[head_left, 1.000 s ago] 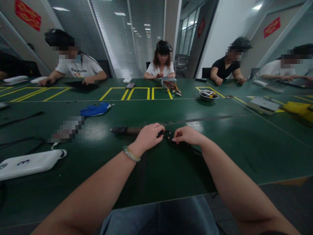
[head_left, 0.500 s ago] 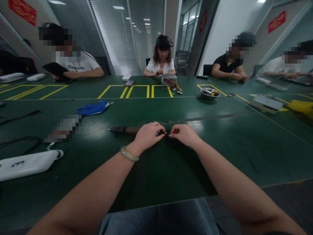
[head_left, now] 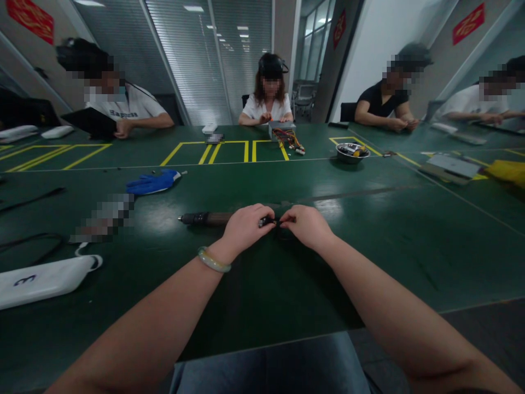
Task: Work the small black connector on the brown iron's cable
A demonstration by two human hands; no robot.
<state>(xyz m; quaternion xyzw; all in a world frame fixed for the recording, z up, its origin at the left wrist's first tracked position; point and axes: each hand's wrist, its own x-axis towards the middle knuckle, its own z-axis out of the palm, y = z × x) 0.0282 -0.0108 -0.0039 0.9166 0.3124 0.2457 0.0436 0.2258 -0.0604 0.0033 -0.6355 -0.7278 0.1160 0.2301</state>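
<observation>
My left hand [head_left: 244, 230], with a pale bangle at its wrist, is closed around a small black part [head_left: 266, 222] with a shiny spot; its kind is too small to make out. Facing it, my right hand [head_left: 310, 227] is closed in a pinch right at that part's end. Whatever its fingertips hold is hidden. A dark electric screwdriver [head_left: 196, 219] lies on the green table [head_left: 283, 295], its tip pointing left. My left hand covers its other end, and I cannot tell whether they touch.
To the left lie a blue glove [head_left: 153, 182], a white power bank [head_left: 45, 282] and black straps. Further back are a metal bowl [head_left: 351, 153] of small parts and a grey box [head_left: 281, 130] with coloured wires. Several people sit across the table; yellow tape marks its far side.
My right fingertips have come slightly nearer to the black part in my left hand. The view has shifted a little; my left hand keeps its hold.
</observation>
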